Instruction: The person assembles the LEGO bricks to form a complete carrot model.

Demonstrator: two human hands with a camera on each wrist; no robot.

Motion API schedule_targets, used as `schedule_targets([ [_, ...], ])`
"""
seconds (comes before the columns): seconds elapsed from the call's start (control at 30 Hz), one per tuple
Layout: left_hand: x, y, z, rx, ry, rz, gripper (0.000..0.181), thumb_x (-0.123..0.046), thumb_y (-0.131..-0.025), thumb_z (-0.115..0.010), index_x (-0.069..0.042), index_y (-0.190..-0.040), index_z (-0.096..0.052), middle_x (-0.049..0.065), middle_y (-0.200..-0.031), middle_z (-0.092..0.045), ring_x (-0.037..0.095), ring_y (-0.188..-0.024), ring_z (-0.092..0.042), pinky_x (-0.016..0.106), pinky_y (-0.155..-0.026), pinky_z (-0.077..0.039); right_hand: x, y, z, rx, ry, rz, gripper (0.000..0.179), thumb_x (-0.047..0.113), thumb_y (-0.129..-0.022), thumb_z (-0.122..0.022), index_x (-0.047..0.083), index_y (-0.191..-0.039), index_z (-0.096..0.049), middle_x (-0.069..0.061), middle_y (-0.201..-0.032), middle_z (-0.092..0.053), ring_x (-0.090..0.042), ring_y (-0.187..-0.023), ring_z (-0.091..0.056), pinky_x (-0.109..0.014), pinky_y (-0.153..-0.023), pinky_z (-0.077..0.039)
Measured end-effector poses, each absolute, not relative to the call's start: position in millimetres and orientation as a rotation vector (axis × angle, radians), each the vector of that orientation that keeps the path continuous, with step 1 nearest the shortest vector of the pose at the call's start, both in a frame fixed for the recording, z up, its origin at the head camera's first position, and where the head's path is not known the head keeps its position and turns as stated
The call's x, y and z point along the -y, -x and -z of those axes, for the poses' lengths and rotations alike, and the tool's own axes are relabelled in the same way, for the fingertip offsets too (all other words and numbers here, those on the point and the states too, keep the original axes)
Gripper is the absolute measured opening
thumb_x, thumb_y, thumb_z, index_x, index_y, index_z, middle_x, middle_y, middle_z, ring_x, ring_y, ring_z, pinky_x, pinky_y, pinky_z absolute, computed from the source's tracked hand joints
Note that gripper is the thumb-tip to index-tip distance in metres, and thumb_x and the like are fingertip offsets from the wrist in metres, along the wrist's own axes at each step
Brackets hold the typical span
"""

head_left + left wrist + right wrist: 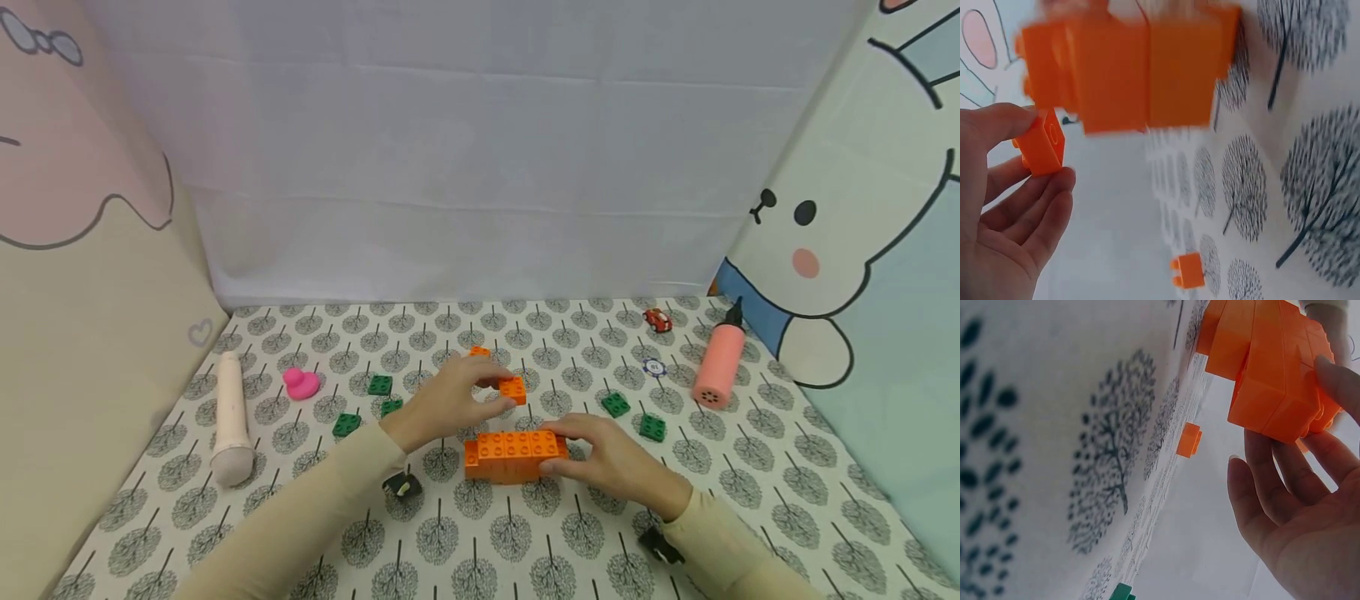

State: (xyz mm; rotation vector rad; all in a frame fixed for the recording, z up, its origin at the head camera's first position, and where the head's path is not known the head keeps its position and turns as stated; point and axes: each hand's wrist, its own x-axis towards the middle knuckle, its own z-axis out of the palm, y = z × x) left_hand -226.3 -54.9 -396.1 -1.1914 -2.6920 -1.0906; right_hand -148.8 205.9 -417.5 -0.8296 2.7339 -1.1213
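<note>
My left hand (457, 396) pinches a small orange toy brick (513, 390) between thumb and fingers, raised above the tabletop. In the left wrist view that brick (1043, 145) has its hollow underside showing. My right hand (600, 454) grips the right end of a block of joined orange bricks (504, 457), thumb on one side and fingers on the other. In the right wrist view the joined block (1272, 369) appears stepped, with lower parts at its ends. One more orange brick (480, 352) lies beyond my left hand, partly hidden by it.
Several green bricks (380, 385) lie around both arms. On the left are a pink rubber duck (302, 384) and a pale, round-ended stick (231, 417). On the right lie a pink bottle (720, 365), a poker chip (654, 367) and a red toy car (658, 320). Cloth walls surround the table.
</note>
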Motion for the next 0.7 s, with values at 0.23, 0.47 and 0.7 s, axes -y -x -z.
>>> schedule_targets([
  [0.23, 57, 190, 395, 2.544, 1.235, 1.239, 0.034, -0.026, -0.088, -0.077, -0.013, -0.119, -0.070, -0.007, -0.108, -0.068, 0.006, -0.098, -0.060, 0.025, -0.087, -0.055, -206, 149, 417, -2.732, 0.829, 1.115, 0.055, 0.048, -0.089, -0.070, 0.015, -0.133, -0.064, 0.003, -0.126, -0.067, -0.019, -0.116, -0.062, -0.047, -0.099, -0.051],
  [0.47, 52, 177, 402, 2.536, 1.287, 1.211, 0.034, -0.028, -0.090, -0.075, -0.013, -0.120, -0.070, -0.006, -0.112, -0.068, 0.004, -0.100, -0.060, 0.023, -0.089, -0.054, -205, 149, 417, -2.742, 0.865, 1.129, 0.053, 0.045, -0.089, -0.071, 0.014, -0.132, -0.065, 0.002, -0.125, -0.068, -0.018, -0.113, -0.063, -0.043, -0.097, -0.053],
  [0.7, 49, 173, 404, 2.516, 1.299, 1.247, 0.034, -0.023, -0.089, -0.075, -0.011, -0.120, -0.069, -0.002, -0.114, -0.067, 0.005, -0.099, -0.061, 0.020, -0.087, -0.055, -205, 149, 419, -2.733, 0.856, 1.153, 0.052, 0.046, -0.089, -0.072, 0.018, -0.131, -0.065, 0.007, -0.125, -0.067, -0.014, -0.113, -0.063, -0.042, -0.097, -0.053],
])
